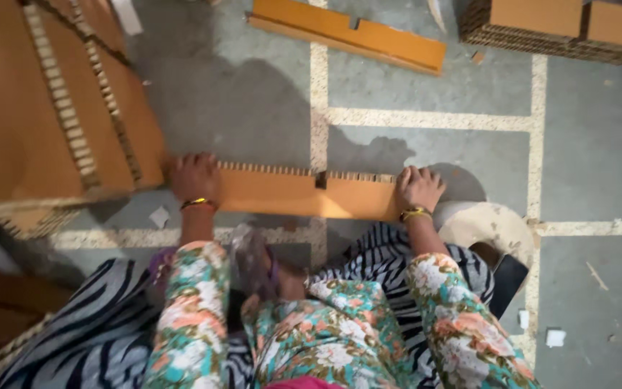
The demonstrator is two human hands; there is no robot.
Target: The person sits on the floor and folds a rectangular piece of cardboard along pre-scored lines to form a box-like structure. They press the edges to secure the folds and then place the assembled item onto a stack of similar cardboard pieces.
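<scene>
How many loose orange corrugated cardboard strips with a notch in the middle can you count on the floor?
2. One long orange notched cardboard strip is held at its ends by the left hand and right hand; another orange strip lies at the top. Stacks may hide more.

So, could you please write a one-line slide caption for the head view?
Both hands, left and right, grip the ends of a notched honeycomb cardboard strip on the tiled floor.

Floral sleeves, teal-orange-white; gold bangle at each wrist; zebra-striped black-white cloth over lap.
</scene>
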